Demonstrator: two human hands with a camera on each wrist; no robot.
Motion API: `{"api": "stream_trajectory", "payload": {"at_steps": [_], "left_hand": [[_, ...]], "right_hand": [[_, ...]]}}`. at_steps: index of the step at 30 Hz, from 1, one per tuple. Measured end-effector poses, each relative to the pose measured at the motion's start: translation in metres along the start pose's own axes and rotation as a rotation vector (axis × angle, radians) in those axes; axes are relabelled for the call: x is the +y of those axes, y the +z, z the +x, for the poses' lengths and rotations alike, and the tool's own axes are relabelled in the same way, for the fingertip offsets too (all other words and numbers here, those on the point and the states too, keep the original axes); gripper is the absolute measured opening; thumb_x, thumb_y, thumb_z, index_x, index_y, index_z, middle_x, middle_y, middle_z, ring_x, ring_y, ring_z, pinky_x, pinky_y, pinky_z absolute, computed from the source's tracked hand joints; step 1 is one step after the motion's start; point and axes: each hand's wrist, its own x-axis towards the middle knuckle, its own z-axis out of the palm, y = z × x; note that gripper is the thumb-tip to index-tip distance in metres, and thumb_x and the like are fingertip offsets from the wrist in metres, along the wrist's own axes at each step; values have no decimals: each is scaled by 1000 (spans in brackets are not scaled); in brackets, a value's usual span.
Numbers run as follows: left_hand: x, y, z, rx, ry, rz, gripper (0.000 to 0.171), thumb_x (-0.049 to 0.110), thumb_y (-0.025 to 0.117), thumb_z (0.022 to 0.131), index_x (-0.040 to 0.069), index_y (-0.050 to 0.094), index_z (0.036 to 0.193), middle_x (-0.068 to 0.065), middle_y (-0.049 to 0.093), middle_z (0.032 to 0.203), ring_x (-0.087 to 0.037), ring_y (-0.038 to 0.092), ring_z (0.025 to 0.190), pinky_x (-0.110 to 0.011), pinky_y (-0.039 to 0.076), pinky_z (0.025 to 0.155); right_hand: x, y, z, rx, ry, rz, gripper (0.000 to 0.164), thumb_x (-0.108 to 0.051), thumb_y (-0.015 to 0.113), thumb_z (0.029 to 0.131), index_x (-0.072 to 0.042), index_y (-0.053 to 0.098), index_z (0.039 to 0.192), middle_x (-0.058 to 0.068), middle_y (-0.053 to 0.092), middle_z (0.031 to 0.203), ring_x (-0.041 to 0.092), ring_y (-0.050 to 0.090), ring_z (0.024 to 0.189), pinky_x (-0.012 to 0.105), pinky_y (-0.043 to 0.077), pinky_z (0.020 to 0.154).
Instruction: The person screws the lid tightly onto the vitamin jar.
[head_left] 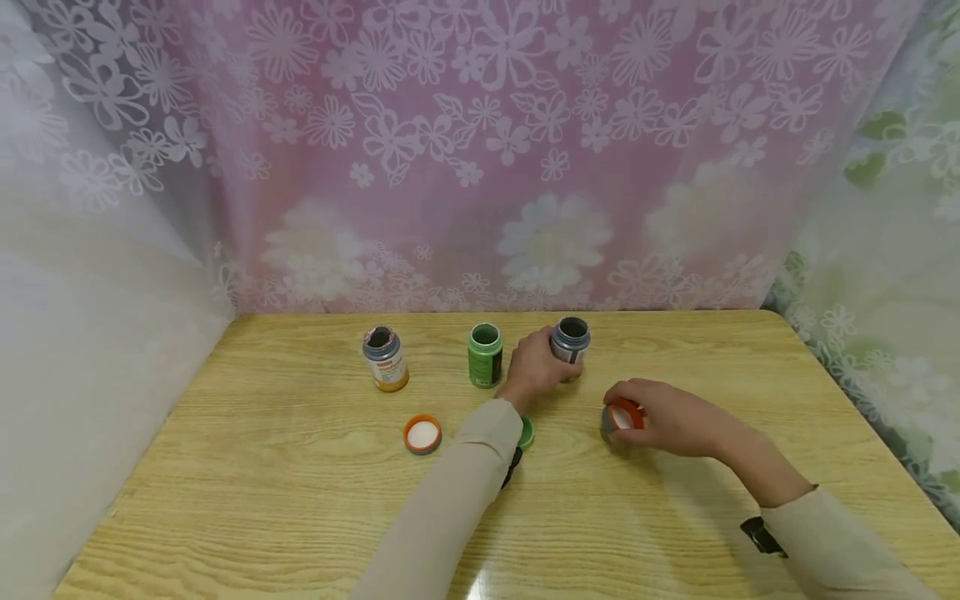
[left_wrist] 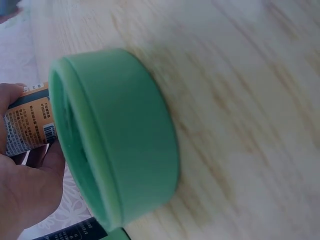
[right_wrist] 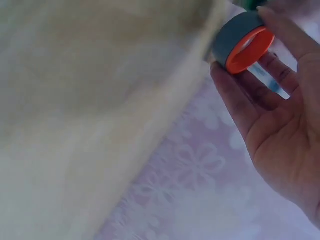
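Pinching a grey cap (right_wrist: pixel 242 42) — orange inside, white-centred — are the right fingers (right_wrist: pixel 234 95), while left fingers (head_left: pixel 567 369) grip a grey-necked bottle (head_left: pixel 572 340).

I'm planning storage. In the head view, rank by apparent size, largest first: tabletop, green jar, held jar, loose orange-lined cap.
1. Tabletop
2. Green jar and held jar: too alike to rank, with the held one partly covered
3. Loose orange-lined cap

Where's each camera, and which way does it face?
Head: on the head, facing forward and down at the table; left hand, right hand, sleeves show.
On left wrist: faces left hand gripping bottle, green cap close.
On right wrist: faces right hand pinching orange-lined cap.
Head and left-wrist views share the green cap and gripped bottle.
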Motion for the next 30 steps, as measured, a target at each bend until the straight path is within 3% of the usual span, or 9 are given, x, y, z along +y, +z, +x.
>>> {"api": "stream_trajectory", "payload": {"at_steps": [5, 10, 16, 23, 30], "left_hand": [[0, 1, 0, -5, -18, -6, 55, 30, 81, 78, 13, 58, 125, 1, 64, 106, -15, 62, 91, -31, 50, 78], [1, 1, 1, -16, -28, -15, 57, 29, 81, 78, 13, 57, 127, 0, 64, 108, -16, 62, 93, -31, 50, 78], [2, 0, 2, -20, -30, 3, 58, 30, 81, 78, 14, 57, 127, 1, 64, 108, -16, 62, 93, -31, 50, 78], [2, -1, 3, -23, -18, 17, 58, 30, 82, 77, 13, 57, 127, 0, 64, 108, -16, 62, 94, -31, 50, 79], [-1, 2, 3, -8, 5, 28, 56, 29, 83, 76, 13, 60, 124, 1, 65, 106, -15, 62, 92, -30, 50, 79]], "right_hand": [[-5, -23, 0, 43, -10, 58, 53, -43, 66, 89, -9, 55, 128, -2, 58, 113, 15, 59, 98, 38, 52, 79], [-13, -45, -1, 119, -8, 12, 58, -46, 64, 90, -8, 54, 133, 2, 58, 117, 21, 60, 102, 41, 51, 82], [-18, -62, 5, 218, -23, -22, 52, -41, 67, 89, -11, 56, 130, 1, 60, 114, 29, 61, 106, 48, 49, 86], [-22, -71, 18, 313, -45, -16, 48, -37, 67, 90, -12, 57, 129, 1, 61, 106, 25, 59, 100, 48, 47, 86], [-20, -64, 37, 449, -31, 31, 49, -34, 70, 88, -11, 57, 129, 2, 62, 104, 23, 59, 99, 46, 47, 86]]}}
